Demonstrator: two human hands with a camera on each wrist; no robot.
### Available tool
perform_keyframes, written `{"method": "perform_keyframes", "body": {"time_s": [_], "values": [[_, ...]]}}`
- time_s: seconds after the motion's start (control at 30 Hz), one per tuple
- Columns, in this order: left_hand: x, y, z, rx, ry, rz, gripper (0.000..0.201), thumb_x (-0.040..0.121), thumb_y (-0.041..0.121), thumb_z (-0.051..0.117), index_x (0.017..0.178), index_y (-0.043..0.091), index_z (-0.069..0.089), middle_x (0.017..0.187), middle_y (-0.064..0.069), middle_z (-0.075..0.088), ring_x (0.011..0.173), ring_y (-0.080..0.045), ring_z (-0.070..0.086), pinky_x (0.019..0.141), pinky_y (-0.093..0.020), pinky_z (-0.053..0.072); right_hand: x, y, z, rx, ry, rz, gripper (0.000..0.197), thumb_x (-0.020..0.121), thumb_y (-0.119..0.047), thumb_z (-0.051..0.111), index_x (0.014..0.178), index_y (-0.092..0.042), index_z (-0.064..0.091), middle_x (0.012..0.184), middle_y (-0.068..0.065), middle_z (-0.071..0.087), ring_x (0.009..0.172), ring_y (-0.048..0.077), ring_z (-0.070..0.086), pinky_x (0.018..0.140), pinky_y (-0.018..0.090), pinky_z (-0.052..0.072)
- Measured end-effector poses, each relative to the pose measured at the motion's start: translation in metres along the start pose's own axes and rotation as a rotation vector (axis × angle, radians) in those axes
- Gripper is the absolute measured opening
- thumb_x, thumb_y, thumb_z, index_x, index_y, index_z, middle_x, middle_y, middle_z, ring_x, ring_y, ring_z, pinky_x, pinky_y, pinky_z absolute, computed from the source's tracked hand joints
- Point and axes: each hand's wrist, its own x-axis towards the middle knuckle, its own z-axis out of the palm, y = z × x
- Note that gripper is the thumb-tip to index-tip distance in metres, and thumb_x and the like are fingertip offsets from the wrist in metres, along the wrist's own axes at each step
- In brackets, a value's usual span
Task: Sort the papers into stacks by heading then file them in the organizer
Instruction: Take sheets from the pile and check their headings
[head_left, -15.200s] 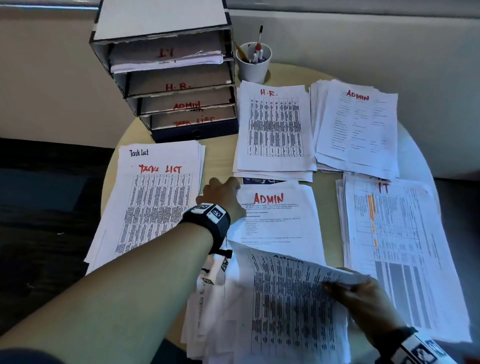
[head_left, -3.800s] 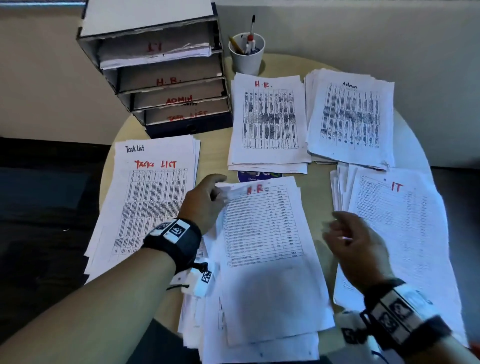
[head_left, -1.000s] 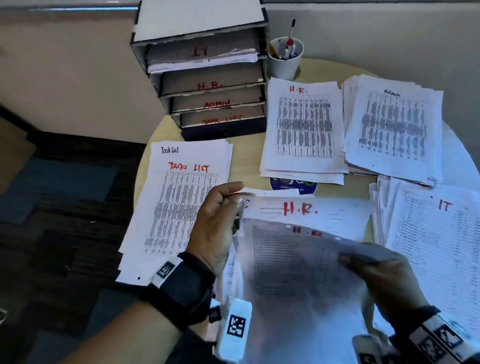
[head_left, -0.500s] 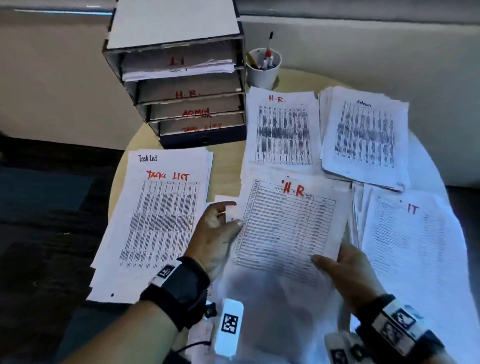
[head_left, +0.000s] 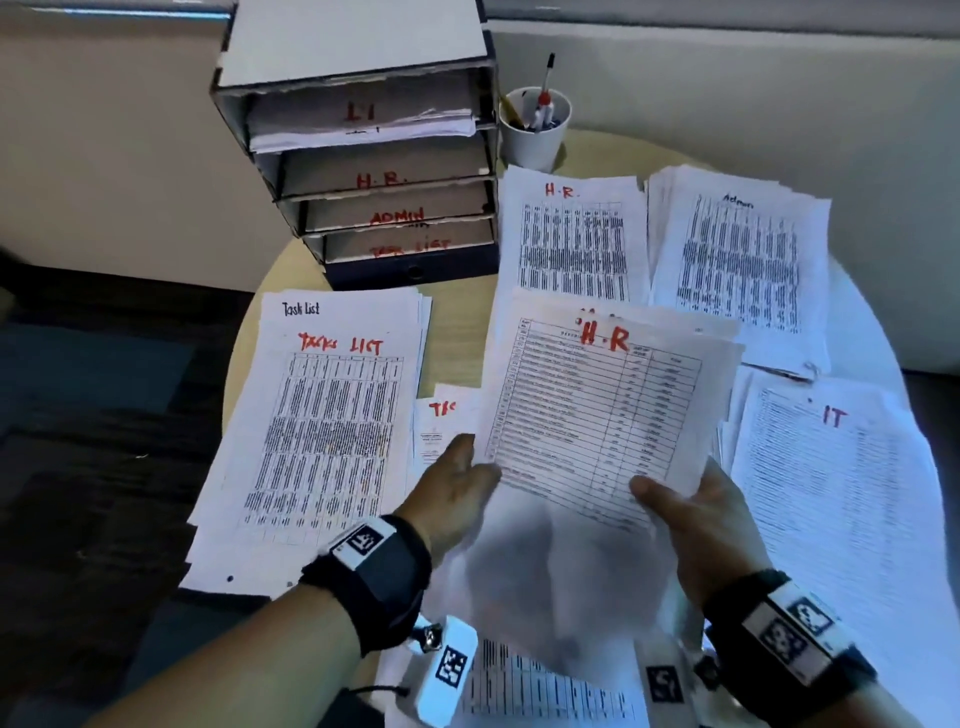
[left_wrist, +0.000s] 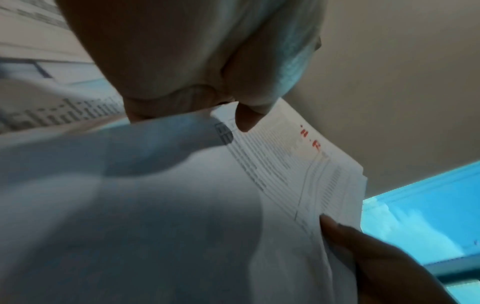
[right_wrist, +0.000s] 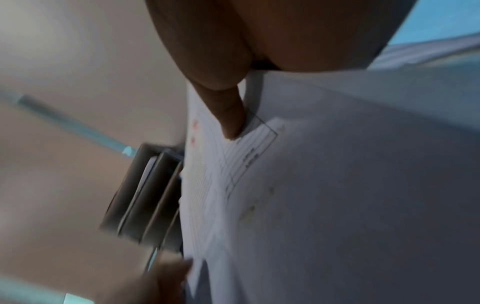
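Note:
I hold a thin bundle of sheets headed "H.R" (head_left: 597, 410) by its near edge, lifted over the middle of the table. My left hand (head_left: 470, 467) pinches its left edge, thumb on top (left_wrist: 246, 115). At the right edge my right hand (head_left: 667, 493) grips with its thumb on the sheet (right_wrist: 231, 121). The bundle's far edge overlaps the H.R. stack (head_left: 571, 234). The Admin stack (head_left: 737, 260), IT stack (head_left: 841, 493) and Task List stack (head_left: 322, 415) lie around it. The labelled organizer (head_left: 363, 156) stands at the far left.
A white cup with pens (head_left: 537, 130) stands right of the organizer. Unsorted sheets (head_left: 545, 686) lie under my wrists at the near edge. A sheet with a red heading (head_left: 441, 421) shows beside the Task List stack. The round table's edge (head_left: 254, 332) drops to dark floor.
A second ago my hands were turning a sheet over the near pile. Now both hold the H.R bundle flat, carried away from me toward the H.R. stack.

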Motion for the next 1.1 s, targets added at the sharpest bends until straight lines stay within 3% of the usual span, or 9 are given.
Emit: {"method": "perform_keyframes", "body": {"time_s": [0.17,0.23,0.33,0.43,0.57,0.73,0.9,1.0,1.1], "values": [[-0.004,-0.003,0.005,0.147,0.040,0.058,0.013,0.097,0.014,0.052,0.093,0.027,0.049,0.121,-0.014,0.049,0.092,-0.019,0.057,0.076,-0.024,0.041,-0.003,-0.004,0.002,-0.071,0.023,0.034,0.036,0.083,0.000,0.072,0.112,-0.018,0.060,0.097,-0.002,0.072,0.077,0.001,0.070,0.060,0.012,0.051],[-0.005,0.007,0.004,0.272,0.065,0.116,0.004,0.097,0.022,0.051,0.097,0.025,0.048,0.098,0.009,0.059,0.097,-0.026,0.059,0.084,-0.028,0.045,-0.004,-0.011,-0.002,-0.316,0.158,-0.030,0.056,0.078,-0.011,0.079,0.126,-0.022,0.053,0.109,-0.001,0.064,0.102,0.015,0.066,0.073,0.020,0.050],[-0.013,0.047,0.004,0.722,0.095,0.266,0.004,0.098,0.019,0.044,0.097,0.022,0.041,0.091,-0.006,0.056,0.084,-0.030,0.053,0.069,-0.032,0.037,-0.014,-0.047,-0.007,-0.622,0.316,-0.658,0.070,0.075,-0.020,0.078,0.137,-0.011,0.048,0.133,0.013,0.053,0.129,0.030,0.047,0.105,0.042,0.043],[-0.030,0.102,0.005,0.972,0.154,0.650,0.018,0.095,0.012,0.045,0.107,0.023,0.054,0.097,-0.001,0.064,0.088,-0.029,0.060,0.067,-0.034,0.041,-0.026,-0.099,0.004,-1.059,0.007,-1.015,0.061,0.074,-0.028,0.070,0.133,-0.019,0.055,0.132,0.005,0.059,0.134,0.028,0.046,0.112,0.053,0.030],[-0.036,0.146,-0.003,1.123,0.215,0.850,0.014,0.095,0.026,0.046,0.092,0.026,0.059,0.084,0.003,0.064,0.083,-0.023,0.061,0.073,-0.034,0.032,-0.005,-0.122,0.009,-1.230,-0.138,-0.862,0.010,0.080,-0.027,0.059,0.090,-0.025,0.060,0.076,0.001,0.067,0.075,0.030,0.066,0.066,0.039,0.054],[-0.014,0.122,-0.071,0.713,0.725,0.570,0.032,0.081,0.024,0.072,0.111,0.030,0.061,0.107,0.010,0.061,0.106,-0.020,0.054,0.088,-0.034,0.042,0.020,-0.128,-0.039,-0.675,-0.054,-0.529,0.008,0.077,-0.031,0.068,0.080,-0.036,0.063,0.070,-0.007,0.066,0.068,0.017,0.060,0.067,0.039,0.051],[-0.018,0.095,-0.045,-0.337,0.098,0.220,0.024,0.092,0.005,0.065,0.115,0.011,0.059,0.086,0.010,0.071,0.078,-0.008,0.064,0.069,-0.020,0.051,0.009,-0.118,-0.031,-0.154,-0.083,-0.436,0.017,0.077,-0.015,0.070,0.087,-0.029,0.070,0.090,-0.003,0.076,0.086,0.020,0.071,0.084,0.043,0.056],[-0.026,0.107,-0.029,-0.271,0.222,0.414,0.018,0.094,0.008,0.065,0.112,0.008,0.064,0.093,0.004,0.076,0.084,-0.013,0.072,0.078,-0.028,0.057,0.000,-0.108,-0.014,-0.098,-0.005,-0.464,0.017,0.081,-0.006,0.075,0.090,-0.021,0.071,0.083,-0.008,0.076,0.076,0.000,0.069,0.072,0.017,0.053],[-0.042,0.113,-0.018,-0.082,0.385,0.623,0.024,0.093,0.010,0.066,0.118,0.007,0.066,0.101,0.008,0.074,0.093,0.000,0.069,0.080,-0.012,0.051,-0.018,-0.101,-0.002,0.025,0.130,-0.488,0.015,0.080,-0.010,0.078,0.092,-0.005,0.072,0.076,-0.019,0.074,0.067,-0.008,0.067,0.066,0.007,0.047]]}}
